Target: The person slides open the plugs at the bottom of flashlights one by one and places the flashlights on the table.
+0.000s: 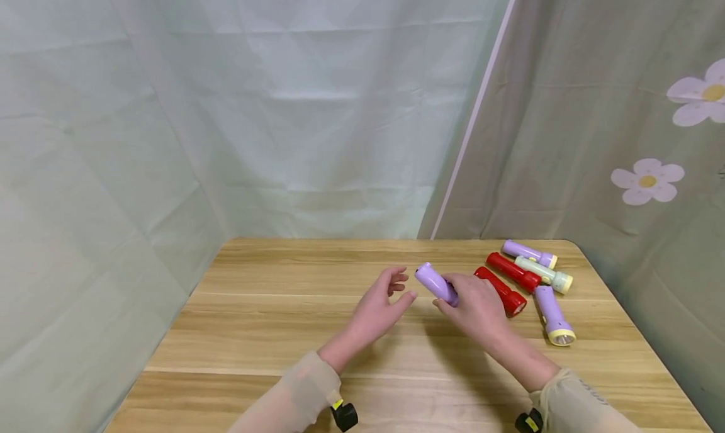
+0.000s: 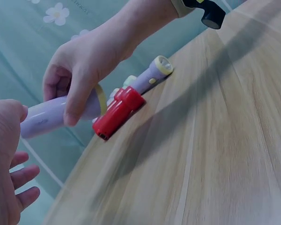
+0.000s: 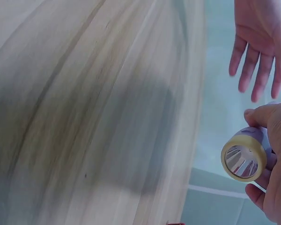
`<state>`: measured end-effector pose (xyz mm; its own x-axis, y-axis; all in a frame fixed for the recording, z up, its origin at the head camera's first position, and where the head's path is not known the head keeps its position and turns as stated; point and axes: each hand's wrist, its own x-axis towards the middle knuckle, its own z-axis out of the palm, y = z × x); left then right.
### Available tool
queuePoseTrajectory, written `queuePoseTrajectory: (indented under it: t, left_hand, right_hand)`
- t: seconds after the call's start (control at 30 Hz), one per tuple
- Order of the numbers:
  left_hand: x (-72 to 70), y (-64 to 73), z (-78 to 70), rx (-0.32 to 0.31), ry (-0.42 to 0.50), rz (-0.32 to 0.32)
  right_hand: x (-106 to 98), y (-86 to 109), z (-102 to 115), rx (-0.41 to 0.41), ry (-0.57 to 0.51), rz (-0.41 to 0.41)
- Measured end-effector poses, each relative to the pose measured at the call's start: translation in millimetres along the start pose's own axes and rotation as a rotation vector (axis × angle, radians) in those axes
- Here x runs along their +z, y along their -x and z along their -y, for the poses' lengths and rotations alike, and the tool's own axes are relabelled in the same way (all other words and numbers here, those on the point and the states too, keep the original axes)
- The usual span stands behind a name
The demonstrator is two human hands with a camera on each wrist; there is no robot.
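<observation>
My right hand [image 1: 476,304] grips a purple flashlight [image 1: 433,281] above the table, thumb on one side and fingers on the other. Its tail end points toward my left hand [image 1: 378,304]. In the right wrist view the lens end of the held flashlight [image 3: 245,158], with a pale yellow rim, faces the camera. The left hand holds nothing; its fingers reach out loosely, close to the flashlight's tail. The left wrist view shows the left thumb [image 2: 9,119] overlapping that tail end.
On the wooden table [image 1: 272,332], several flashlights lie in a loose group at the right: a near red one [image 1: 501,290], a second red one [image 1: 512,271], a pale green one [image 1: 544,274], a purple one [image 1: 529,253] at the back and another purple one [image 1: 553,313] nearer. Curtains [image 1: 340,137] surround the table.
</observation>
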<state>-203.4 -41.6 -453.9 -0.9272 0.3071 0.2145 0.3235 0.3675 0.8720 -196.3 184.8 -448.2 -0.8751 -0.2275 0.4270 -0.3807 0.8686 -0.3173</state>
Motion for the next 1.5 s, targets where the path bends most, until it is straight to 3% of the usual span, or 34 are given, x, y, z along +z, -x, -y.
queuePoseTrajectory:
  t: [0.47,0.9,1.23,1.33,1.5]
  left_hand:
    - [19.9,-6.5,-3.4,-0.052,0.17,-0.145]
    - [33.8,-8.6,-2.8,-0.118,0.22,-0.227]
    - [35.7,-9.6,-1.8,-0.059,0.296,-0.237]
    - [35.0,-8.9,-6.9,-0.058,0.294,-0.25]
    - [27.4,-1.6,-29.8,-0.06,0.311,-0.26]
  right_hand:
    - [7.2,-1.0,15.1,0.004,-0.036,0.01]
    - [13.8,-1.3,21.1,-0.008,-0.024,-0.037]
    - [16.4,-0.6,23.9,0.013,-0.053,-0.041]
    - [16.7,-0.7,24.3,0.012,-0.065,-0.047]
    - [16.6,-0.8,24.7,0.011,-0.078,-0.052]
